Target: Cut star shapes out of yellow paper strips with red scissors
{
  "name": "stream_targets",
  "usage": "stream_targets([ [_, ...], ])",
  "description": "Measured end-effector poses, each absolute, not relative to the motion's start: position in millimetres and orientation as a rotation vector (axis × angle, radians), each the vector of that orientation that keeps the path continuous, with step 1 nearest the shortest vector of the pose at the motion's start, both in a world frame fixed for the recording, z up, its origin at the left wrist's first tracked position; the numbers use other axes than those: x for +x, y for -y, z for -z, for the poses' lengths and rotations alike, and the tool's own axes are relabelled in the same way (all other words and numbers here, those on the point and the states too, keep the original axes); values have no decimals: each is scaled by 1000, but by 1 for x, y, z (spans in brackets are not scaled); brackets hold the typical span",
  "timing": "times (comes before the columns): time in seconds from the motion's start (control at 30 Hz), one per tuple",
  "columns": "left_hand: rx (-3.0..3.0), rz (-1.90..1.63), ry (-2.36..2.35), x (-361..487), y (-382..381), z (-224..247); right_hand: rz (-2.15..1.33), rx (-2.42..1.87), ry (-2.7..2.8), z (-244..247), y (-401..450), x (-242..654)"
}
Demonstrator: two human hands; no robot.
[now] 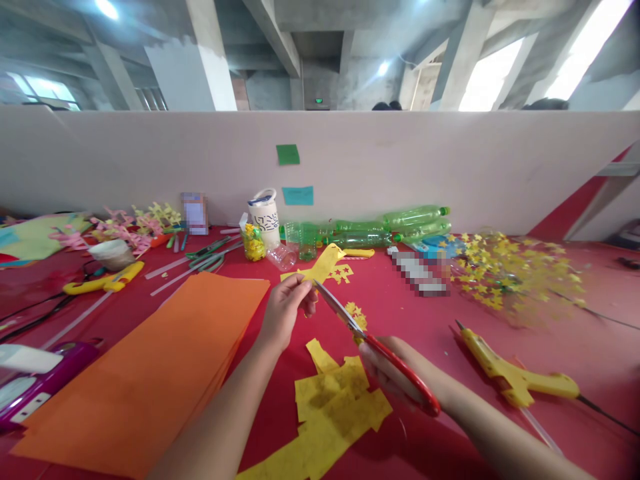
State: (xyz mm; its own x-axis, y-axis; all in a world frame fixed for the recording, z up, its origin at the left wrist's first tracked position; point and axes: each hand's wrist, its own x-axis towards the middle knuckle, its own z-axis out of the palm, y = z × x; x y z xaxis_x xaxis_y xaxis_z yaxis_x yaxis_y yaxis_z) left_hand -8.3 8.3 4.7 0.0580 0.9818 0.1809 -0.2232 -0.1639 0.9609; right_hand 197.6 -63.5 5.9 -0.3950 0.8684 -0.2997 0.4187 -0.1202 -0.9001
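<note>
My left hand (289, 303) is raised over the red table with thumb and fingers pinched on a small yellow piece, mostly hidden by the fingers. Red-handled scissors (357, 330) are in my right hand (395, 370), their blade tips right at the left fingertips. Just beyond lies a yellow sheet scrap (325, 263), and beside it a scrap with star-shaped holes (341, 273). A small pile of yellow stars (356, 315) sits behind the blades. Nearer me, several yellow sheets and strips (335, 413) overlap between my forearms.
Orange sheets (165, 360) are stacked at left. Yellow glue guns lie at right (517, 373) and left (105, 280). Green plastic bottles (365, 238), a white cup (265, 220) and a yellow-handled cutter (359, 253) line the back. Yellow star sprays (505, 273) stand at right.
</note>
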Motion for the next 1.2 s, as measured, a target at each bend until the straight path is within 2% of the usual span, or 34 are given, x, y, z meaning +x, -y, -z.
stream_targets([
  [0.7,1217,-1370,-879,-10,-10,-2,-1472,-1465,1810,-7,63,199],
  [1.2,1278,-1335,-908,-16,-11,-2,-1554,-1384,1708,-5,60,203],
])
